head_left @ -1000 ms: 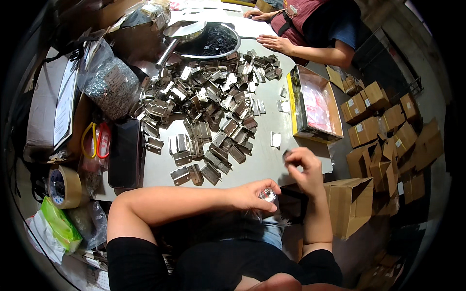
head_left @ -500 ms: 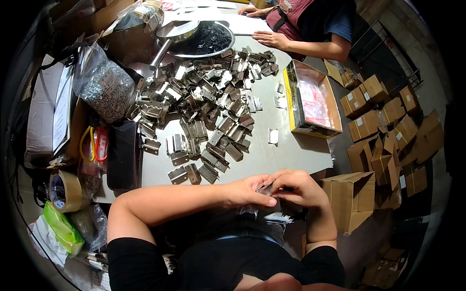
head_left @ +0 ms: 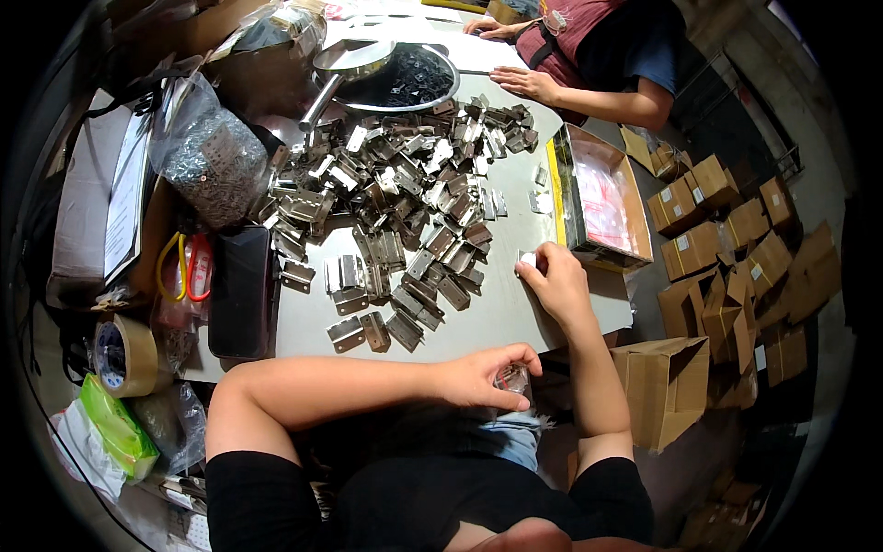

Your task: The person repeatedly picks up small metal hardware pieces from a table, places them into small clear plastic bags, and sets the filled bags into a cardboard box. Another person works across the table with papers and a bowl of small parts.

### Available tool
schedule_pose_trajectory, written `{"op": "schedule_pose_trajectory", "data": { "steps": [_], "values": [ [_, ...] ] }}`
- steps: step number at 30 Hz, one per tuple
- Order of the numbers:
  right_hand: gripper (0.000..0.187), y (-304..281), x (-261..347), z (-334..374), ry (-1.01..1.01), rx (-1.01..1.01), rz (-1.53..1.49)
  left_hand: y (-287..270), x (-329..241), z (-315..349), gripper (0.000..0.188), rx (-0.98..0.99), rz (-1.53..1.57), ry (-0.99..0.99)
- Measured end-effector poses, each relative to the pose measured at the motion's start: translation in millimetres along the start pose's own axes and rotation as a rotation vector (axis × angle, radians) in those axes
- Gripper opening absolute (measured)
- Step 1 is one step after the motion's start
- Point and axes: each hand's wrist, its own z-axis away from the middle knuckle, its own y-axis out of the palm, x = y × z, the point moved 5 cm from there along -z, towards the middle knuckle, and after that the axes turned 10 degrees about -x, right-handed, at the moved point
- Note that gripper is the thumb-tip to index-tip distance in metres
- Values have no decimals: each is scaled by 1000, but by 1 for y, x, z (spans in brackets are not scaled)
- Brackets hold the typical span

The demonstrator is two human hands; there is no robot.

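Note:
My left hand [head_left: 487, 375] is closed around a small clear plastic bag with metal parts [head_left: 511, 378], held just below the table's near edge over my lap. My right hand [head_left: 552, 281] reaches up onto the grey table [head_left: 515, 317], fingertips touching a small white packet [head_left: 527, 260] lying there. A wide heap of steel hinges [head_left: 395, 202] covers the table's middle, to the left of my right hand.
An open yellow-rimmed box [head_left: 602, 207] stands at the table's right edge. Another person's hand [head_left: 524, 83] rests at the far side by a metal bowl [head_left: 400, 78]. A black phone [head_left: 241, 293], tape roll [head_left: 124, 354], bag of screws [head_left: 210, 161] lie left; cardboard boxes [head_left: 717, 248] pile on the right.
My right hand has left the left hand at my lap and moved up onto the table to the small white packet. The left hand stays put with the bag.

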Motion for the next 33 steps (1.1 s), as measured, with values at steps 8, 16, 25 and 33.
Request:
{"op": "schedule_pose_trajectory", "data": {
  "steps": [8, 16, 25, 33],
  "values": [
    [11, 35, 13, -53, 230, 193, -638, -2, 1, -2, 47, -15, -2, 58],
    [22, 54, 23, -54, 50, 365, -591, -2, 5, -2, 49, -22, -1, 15],
    [20, 49, 29, -57, 130, 375, -607, -5, -5, 4, 51, -70, 86, -91],
    [19, 49, 29, -51, 115, 211, -536, -2, 1, -2, 47, 12, 11, 43]
  ]
}}
